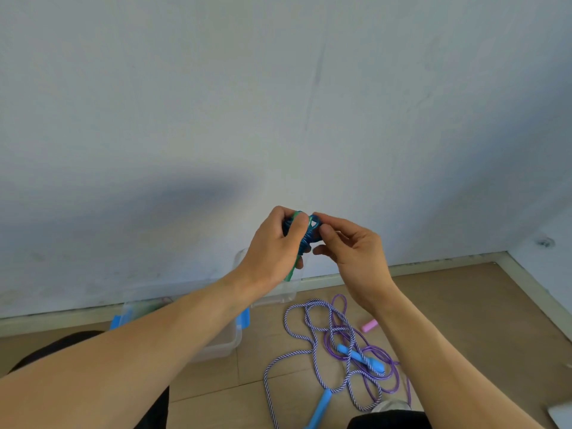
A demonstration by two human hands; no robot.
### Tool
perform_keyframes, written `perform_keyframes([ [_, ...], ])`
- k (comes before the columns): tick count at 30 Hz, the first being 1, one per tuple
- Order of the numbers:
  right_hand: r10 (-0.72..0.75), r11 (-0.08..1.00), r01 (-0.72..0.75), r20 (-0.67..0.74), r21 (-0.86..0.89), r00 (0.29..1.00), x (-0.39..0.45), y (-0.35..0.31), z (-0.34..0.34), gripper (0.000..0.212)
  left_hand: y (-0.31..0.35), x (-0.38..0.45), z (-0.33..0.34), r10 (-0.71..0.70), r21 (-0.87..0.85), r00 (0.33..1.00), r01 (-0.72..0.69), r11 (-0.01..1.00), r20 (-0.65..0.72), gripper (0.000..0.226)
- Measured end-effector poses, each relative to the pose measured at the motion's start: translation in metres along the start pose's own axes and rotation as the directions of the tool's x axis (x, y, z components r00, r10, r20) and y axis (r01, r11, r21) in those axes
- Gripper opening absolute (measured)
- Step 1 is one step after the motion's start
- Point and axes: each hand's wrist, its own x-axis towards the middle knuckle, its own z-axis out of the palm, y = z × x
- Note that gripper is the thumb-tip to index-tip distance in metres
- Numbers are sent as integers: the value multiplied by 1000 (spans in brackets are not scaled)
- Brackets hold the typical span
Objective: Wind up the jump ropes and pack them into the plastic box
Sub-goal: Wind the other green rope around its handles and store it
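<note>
Left hand (272, 246) grips a wound blue rope bundle (305, 230), fingers curled round it, thumb across the front. Right hand (349, 246) pinches the bundle's right end between thumb and forefinger. Most of the coil is hidden behind the left palm; a green handle end (291, 274) pokes out just below the left hand (a second green edge shows above the fingers). How many turns are wound cannot be told.

Directly below and behind the grip, the clear plastic box (229, 342) sits on the floor, largely covered by the left forearm; blue latches (244, 318) show at its sides. Contents unreadable through the arm.

Below and right of the grip, on the wooden floor (464, 305): a striped purple-white rope (297, 311) with blue handles (360, 357), tangled with a thinner purple rope (387, 360); a pink handle (370, 326) lies just right of the tangle. One blue handle is cut off at the bottom edge.

Beyond the grip, a plain wall (278, 88) meets the floor at a pale skirting. No writing legible.
</note>
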Motion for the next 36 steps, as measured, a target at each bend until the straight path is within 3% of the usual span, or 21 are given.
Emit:
perform_keyframes([
  [7,83,986,-83,5,146,997,0,0,-5,23,0,-1,1,1,-36,1000,-1,999,0,23],
  [19,107,994,-108,47,33,993,0,2,-12,21,-6,0,-2,-33,-4,996,33,999,79,23],
  [26,69,989,-71,-15,-128,997,-1,3,-13,23,-5,7,-9,-158,162,968,126,979,197,28],
  [32,62,969,-39,88,-245,994,-3,2,-9,36,-19,10,-13,-62,355,985,2,935,158,20],
  [36,75,958,-48,83,-284,994,-4,4,-10,20,-21,12,-15,-23,439,970,-89,894,243,15],
])
